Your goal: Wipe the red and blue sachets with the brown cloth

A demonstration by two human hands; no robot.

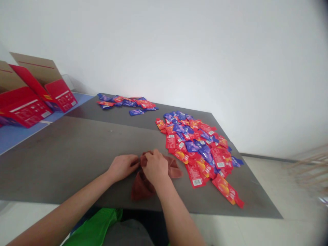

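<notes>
A crumpled reddish-brown cloth (143,189) lies on the dark grey table near its front edge. My right hand (155,166) is closed over the cloth, gripping a bunched part of it. Just to the left, my left hand (124,167) rests low over the table beside the cloth, its fingertips at the cloth's edge. Those fingers curl inward and are partly hidden, so whether they pinch anything does not show. Close to the cloth's right side spreads a large heap of red and purple pouches (197,143).
A smaller group of similar pouches (128,101) lies at the table's back edge. Open red cardboard boxes (28,106) stand on a blue surface (10,138) at the left. Behind the grey table (77,153) rises a white wall (164,51).
</notes>
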